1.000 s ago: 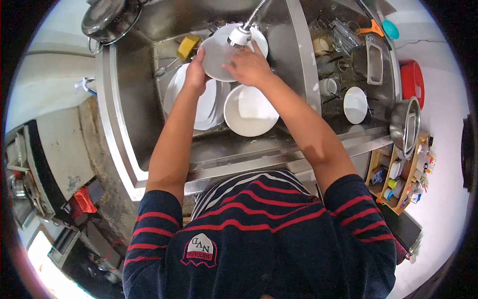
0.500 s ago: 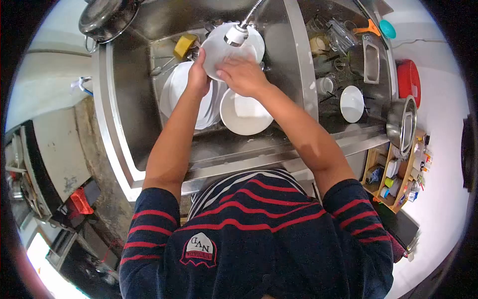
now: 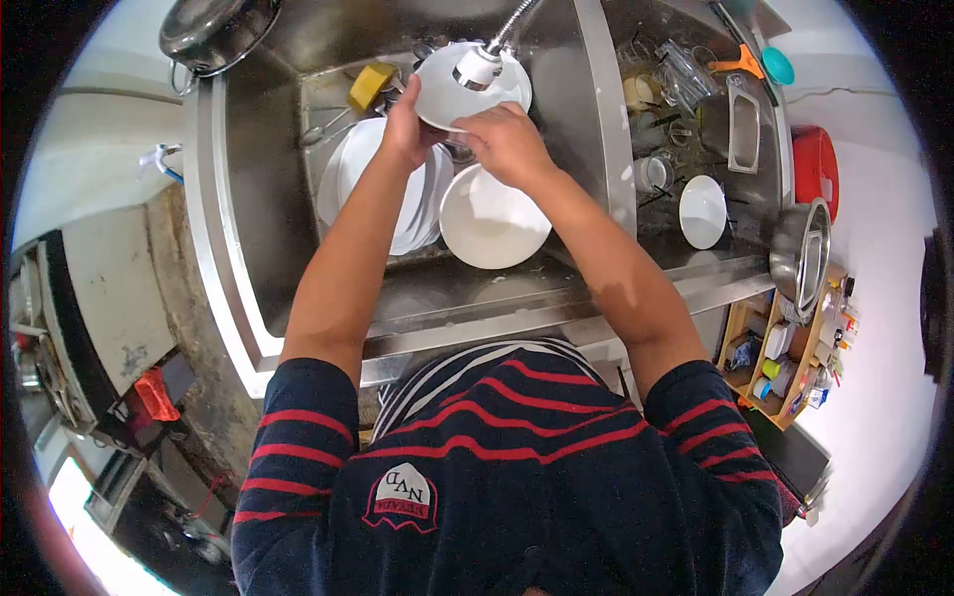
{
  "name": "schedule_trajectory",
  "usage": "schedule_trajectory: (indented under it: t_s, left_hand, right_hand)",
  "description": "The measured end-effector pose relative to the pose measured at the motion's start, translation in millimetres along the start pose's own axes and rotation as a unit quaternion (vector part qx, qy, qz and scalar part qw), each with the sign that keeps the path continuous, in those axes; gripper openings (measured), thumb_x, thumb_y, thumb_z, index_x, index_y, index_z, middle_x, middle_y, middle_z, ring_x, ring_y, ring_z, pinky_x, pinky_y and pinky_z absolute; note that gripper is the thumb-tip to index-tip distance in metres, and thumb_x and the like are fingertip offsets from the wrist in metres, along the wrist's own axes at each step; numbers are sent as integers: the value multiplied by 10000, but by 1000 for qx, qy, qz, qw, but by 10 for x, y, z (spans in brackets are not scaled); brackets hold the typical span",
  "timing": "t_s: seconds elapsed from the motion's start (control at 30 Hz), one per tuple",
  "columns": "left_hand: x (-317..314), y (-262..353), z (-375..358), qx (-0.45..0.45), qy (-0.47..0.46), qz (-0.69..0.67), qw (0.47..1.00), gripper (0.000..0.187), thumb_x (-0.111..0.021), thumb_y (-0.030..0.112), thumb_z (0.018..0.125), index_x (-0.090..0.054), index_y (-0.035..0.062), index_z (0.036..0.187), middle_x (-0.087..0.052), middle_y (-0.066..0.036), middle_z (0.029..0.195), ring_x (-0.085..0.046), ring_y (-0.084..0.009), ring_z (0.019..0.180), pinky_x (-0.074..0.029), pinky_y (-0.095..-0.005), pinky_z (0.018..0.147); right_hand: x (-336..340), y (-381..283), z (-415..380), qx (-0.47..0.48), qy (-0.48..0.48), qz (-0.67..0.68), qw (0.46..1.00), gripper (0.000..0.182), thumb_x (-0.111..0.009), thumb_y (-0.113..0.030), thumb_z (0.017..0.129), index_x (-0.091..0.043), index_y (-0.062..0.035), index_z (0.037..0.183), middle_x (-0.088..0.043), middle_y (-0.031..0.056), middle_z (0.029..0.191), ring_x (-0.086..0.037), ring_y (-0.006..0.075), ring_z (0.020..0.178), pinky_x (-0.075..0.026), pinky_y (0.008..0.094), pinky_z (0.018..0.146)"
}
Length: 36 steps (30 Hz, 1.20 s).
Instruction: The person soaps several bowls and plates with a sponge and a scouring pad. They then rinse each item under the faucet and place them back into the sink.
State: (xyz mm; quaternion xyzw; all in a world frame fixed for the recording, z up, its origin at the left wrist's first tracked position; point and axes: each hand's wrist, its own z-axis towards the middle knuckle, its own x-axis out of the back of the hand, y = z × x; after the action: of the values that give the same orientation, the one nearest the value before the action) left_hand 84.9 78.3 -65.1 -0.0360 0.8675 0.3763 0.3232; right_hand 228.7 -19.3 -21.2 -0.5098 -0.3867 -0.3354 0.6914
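Under the faucet head (image 3: 478, 70), a white bowl (image 3: 445, 97) is held in the sink. My left hand (image 3: 409, 129) grips its left side, with the thumb up along the rim. On its near right rim, my right hand (image 3: 507, 142) has its fingers curled over the edge. Part of another white dish (image 3: 518, 87) shows behind it. Below my hands rests a white bowl (image 3: 494, 233). To its left lies a stack of white plates (image 3: 348, 179), partly covered by my left forearm. A yellow sponge (image 3: 371, 85) sits beside spoons, left of my left hand.
The right basin holds glasses (image 3: 654, 174), a white bowl (image 3: 703, 213), a metal tray (image 3: 742, 127) and an orange-handled tool (image 3: 737, 62). A dark pot (image 3: 214, 35) stands at the upper left corner. A steel bowl (image 3: 801, 253) leans at the right edge.
My right hand has moved from flat inside the held bowl to its near right rim. The bowl has shifted slightly up and tilted; my left hand still holds it.
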Motion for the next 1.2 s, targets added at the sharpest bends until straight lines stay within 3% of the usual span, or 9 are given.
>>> schedule_trajectory:
  t_s: [0.13, 0.33, 0.4, 0.67, 0.73, 0.9, 1.07, 1.13, 1.2]
  left_hand:
    - [39, -41, 150, 25, 32, 58, 998, 677, -373, 617, 918, -475, 45, 1265, -593, -172, 1125, -607, -290, 912, -501, -418, 720]
    - [191, -387, 375, -20, 61, 200, 978, 699, -470, 535, 899, -408, 11, 1359, -549, -232, 1171, -592, -349, 923, -492, -462, 790]
    - [358, -681, 539, -294, 136, 539, 778, 683, -527, 431, 888, -373, -25, 1372, -491, -285, 1255, -537, -425, 1051, -429, -466, 931]
    - [29, -363, 57, -376, 205, 449, 784, 542, -500, 308, 924, -421, -11, 1355, -457, -314, 1310, -422, -424, 1244, -335, -425, 1043]
    - [193, -179, 153, -299, 184, 418, 838, 481, -518, 337, 925, -536, -1, 1266, -572, -245, 1215, -517, -335, 1177, -382, -378, 1000]
    - [363, 272, 29, -35, 118, 171, 978, 346, -613, 322, 877, -642, 53, 1092, -660, -68, 972, -603, -160, 876, -459, -285, 785]
    - [216, 156, -57, -76, 194, 136, 969, 325, -612, 329, 880, -647, 50, 1041, -660, -67, 957, -608, -163, 839, -465, -303, 748]
    - [231, 29, 29, -201, 253, 141, 936, 345, -599, 356, 889, -673, 24, 951, -662, -71, 887, -606, -169, 816, -467, -315, 743]
    - [293, 23, 80, -196, 267, 247, 911, 424, -565, 395, 896, -690, -10, 882, -676, -130, 836, -629, -225, 822, -470, -343, 768]
  right_hand:
    - [-103, 159, 36, -112, 53, 148, 981, 229, -650, -137, 842, -673, -47, 1051, -695, 103, 925, -630, 194, 810, -458, 326, 802]
    - [-358, 386, 174, -255, 107, 377, 884, 277, -674, -185, 836, -674, -15, 1054, -693, 119, 868, -634, 205, 755, -498, 343, 690]
    - [-403, 360, 245, -277, 132, 428, 850, 281, -689, -177, 826, -675, 1, 1042, -688, 92, 828, -613, 172, 729, -493, 328, 662]
    - [-407, 11, 375, -377, 136, 603, 690, 183, -663, -128, 855, -654, 24, 958, -659, 54, 901, -604, 125, 796, -483, 261, 704]
    - [-327, -57, 362, -394, 106, 598, 690, 216, -655, -118, 859, -633, 29, 1016, -647, 73, 950, -607, 155, 864, -490, 299, 759]
    - [-399, 124, 350, -405, 125, 774, 470, 231, -596, -102, 860, -615, 17, 1057, -634, 97, 1009, -598, 208, 890, -480, 354, 837]
    - [-548, 328, 520, -456, 179, 676, 550, 241, -554, -130, 862, -612, 24, 1038, -647, 141, 1041, -609, 237, 935, -473, 369, 839]
    - [-684, 389, 565, -418, 151, 377, 812, 274, -559, -195, 856, -619, 15, 1022, -663, 202, 965, -635, 323, 860, -492, 393, 801]
    - [-734, 339, 609, -353, 158, 272, 881, 350, -572, -312, 851, -635, -2, 1000, -661, 242, 922, -633, 408, 849, -496, 437, 790]
